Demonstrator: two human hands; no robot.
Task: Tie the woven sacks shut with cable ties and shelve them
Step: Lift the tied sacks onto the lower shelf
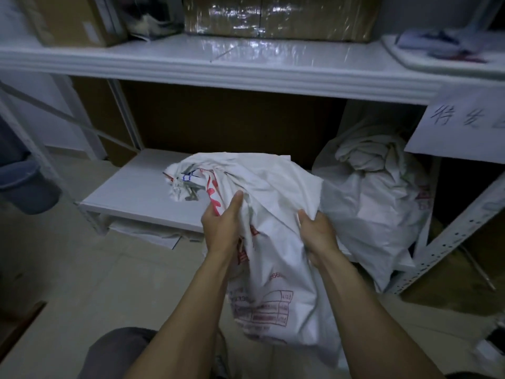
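Sack point(276, 214) is gripped by left hand point(221, 227) and right hand point(318, 236), both curled tight | soft, floppy, likely heavy | best held underneath.

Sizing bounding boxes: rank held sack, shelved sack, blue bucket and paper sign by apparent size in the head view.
1. held sack, largest, though it is also nearest the camera
2. shelved sack
3. paper sign and blue bucket: they look alike and both are cut off by the frame edge, so they are left unranked
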